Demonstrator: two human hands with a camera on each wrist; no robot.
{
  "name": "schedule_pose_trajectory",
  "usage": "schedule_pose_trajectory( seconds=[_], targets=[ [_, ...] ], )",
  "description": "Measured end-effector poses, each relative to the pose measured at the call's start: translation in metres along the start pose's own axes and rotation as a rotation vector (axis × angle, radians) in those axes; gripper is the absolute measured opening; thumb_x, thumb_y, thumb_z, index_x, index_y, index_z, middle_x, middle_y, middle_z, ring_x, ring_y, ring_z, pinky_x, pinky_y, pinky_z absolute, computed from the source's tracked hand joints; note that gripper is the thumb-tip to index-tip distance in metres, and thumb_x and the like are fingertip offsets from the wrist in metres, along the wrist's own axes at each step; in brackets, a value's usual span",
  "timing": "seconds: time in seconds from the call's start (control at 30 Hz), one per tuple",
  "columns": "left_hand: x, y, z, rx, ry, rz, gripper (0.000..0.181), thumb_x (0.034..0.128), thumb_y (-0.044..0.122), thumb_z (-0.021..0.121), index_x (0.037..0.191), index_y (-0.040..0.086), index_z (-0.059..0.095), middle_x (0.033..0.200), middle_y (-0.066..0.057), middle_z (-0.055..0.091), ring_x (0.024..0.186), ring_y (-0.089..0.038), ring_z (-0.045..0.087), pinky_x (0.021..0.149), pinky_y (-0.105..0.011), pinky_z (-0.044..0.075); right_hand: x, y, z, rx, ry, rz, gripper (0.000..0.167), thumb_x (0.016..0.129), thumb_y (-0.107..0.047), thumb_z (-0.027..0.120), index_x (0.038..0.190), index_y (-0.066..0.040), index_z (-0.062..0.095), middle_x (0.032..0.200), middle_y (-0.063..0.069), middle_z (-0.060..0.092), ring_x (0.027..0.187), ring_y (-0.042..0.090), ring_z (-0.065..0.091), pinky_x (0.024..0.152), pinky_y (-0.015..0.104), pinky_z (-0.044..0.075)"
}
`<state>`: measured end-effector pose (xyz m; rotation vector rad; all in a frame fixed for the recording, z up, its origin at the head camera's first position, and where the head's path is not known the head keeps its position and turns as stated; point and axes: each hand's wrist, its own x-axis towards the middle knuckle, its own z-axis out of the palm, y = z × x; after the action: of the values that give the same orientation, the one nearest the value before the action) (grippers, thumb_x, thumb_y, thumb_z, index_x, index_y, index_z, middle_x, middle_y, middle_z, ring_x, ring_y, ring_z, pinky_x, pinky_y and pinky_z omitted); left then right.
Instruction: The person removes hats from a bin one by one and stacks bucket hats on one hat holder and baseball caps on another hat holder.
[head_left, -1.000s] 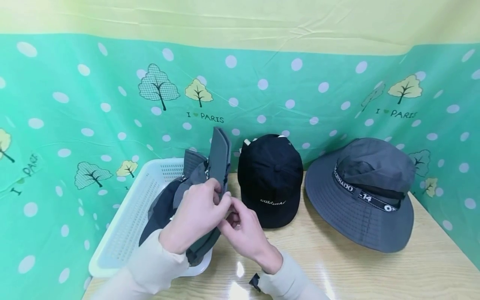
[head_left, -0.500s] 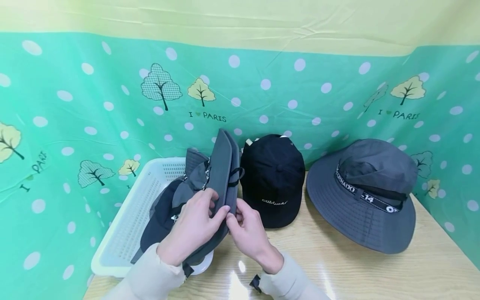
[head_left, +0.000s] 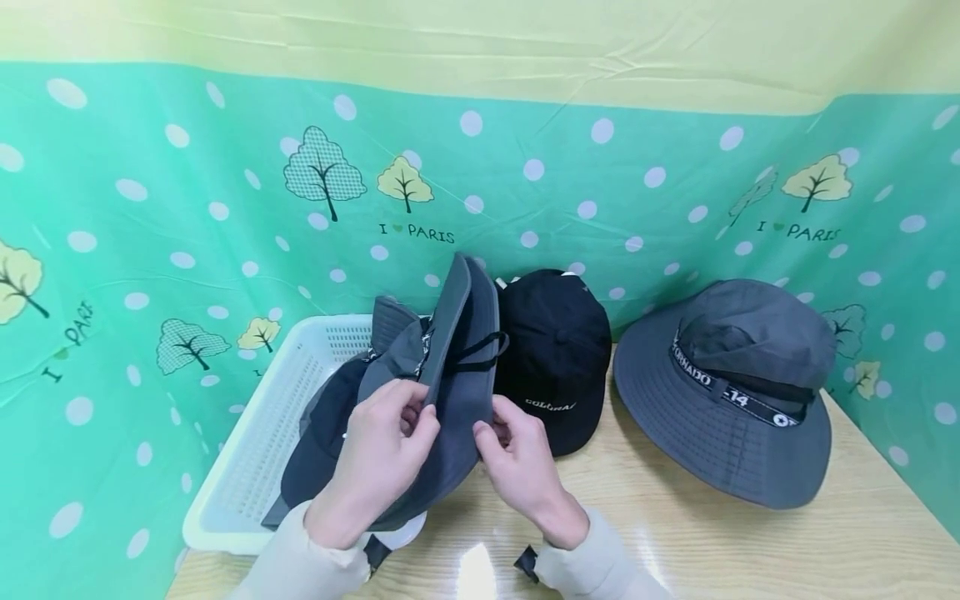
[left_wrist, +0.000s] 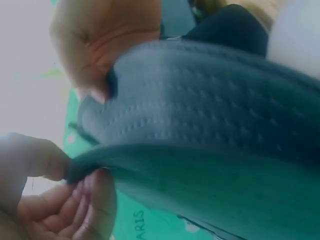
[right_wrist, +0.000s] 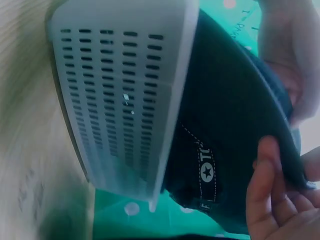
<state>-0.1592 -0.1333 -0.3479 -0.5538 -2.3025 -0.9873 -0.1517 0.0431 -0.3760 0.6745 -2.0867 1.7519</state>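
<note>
In the head view, a dark grey wide-brimmed bucket hat [head_left: 461,425] is held over the right side of a white plastic basket [head_left: 240,467]. My left hand [head_left: 382,454] pinches one edge of its folded brim. Opposite, my right hand [head_left: 528,467] pinches the other edge between thumb and fingers. The two brim halves stand apart, with a black cord [head_left: 480,354] looped across. Stitching rows on the brim [left_wrist: 165,100] show in the left wrist view. In the right wrist view, a printed band [right_wrist: 206,170] with a star runs round the hat.
More dark headwear [head_left: 315,442] lies in the basket. A black cap [head_left: 555,350] with white lettering stands right of the held hat. Farther right is another grey bucket hat [head_left: 742,383] on the wooden table [head_left: 675,533]. A green patterned cloth [head_left: 570,183] hangs behind.
The folded brim has spread apart, its right half moving right and showing more of the cord. My hands have separated from close together to opposite brim edges. The other hats stay put.
</note>
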Motion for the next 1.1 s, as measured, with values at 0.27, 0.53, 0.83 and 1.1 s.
schedule_pose_trajectory(
  seconds=[0.27,0.53,0.83,1.1],
  targets=[
    [-0.006,0.003,-0.014,-0.221,0.121,-0.020,0.020,0.0829,-0.009,0.063,0.093,0.009,0.067,0.083,0.004,0.061,0.070,-0.010,0.056,0.060,-0.016,0.050,-0.002,0.013,-0.021,-0.165,0.060,-0.062,0.021,0.084,0.007,0.061,0.091,-0.011,0.069,0.054,-0.006,0.040,0.045,0.004,0.037,0.042,0.018,0.029],
    [-0.011,0.016,-0.016,-0.345,0.182,-0.065,0.019,0.0871,-0.009,0.061,0.101,0.003,0.066,0.086,-0.003,0.060,0.076,-0.013,0.057,0.066,-0.017,0.051,0.001,-0.001,-0.032,0.064,0.041,0.067,0.022,0.090,0.010,0.054,0.106,0.002,0.068,0.047,0.008,0.052,0.038,0.018,0.053,0.037,0.027,0.045],
    [-0.013,0.016,-0.014,-0.350,0.324,0.065,0.023,0.0828,-0.017,0.058,0.101,-0.005,0.065,0.089,-0.014,0.062,0.074,-0.012,0.058,0.066,-0.015,0.049,0.005,-0.018,-0.031,0.124,0.092,-0.124,0.017,0.086,0.020,0.051,0.093,0.011,0.064,0.047,0.012,0.053,0.040,0.024,0.056,0.040,0.030,0.050],
    [-0.009,0.020,0.001,-0.339,0.312,0.130,0.023,0.0811,-0.016,0.061,0.100,-0.004,0.065,0.089,-0.010,0.062,0.077,-0.014,0.058,0.070,-0.017,0.050,0.002,-0.017,-0.026,0.104,0.126,-0.255,0.023,0.082,0.024,0.050,0.094,0.011,0.064,0.048,0.008,0.054,0.040,0.015,0.055,0.040,0.022,0.045]
  ],
)
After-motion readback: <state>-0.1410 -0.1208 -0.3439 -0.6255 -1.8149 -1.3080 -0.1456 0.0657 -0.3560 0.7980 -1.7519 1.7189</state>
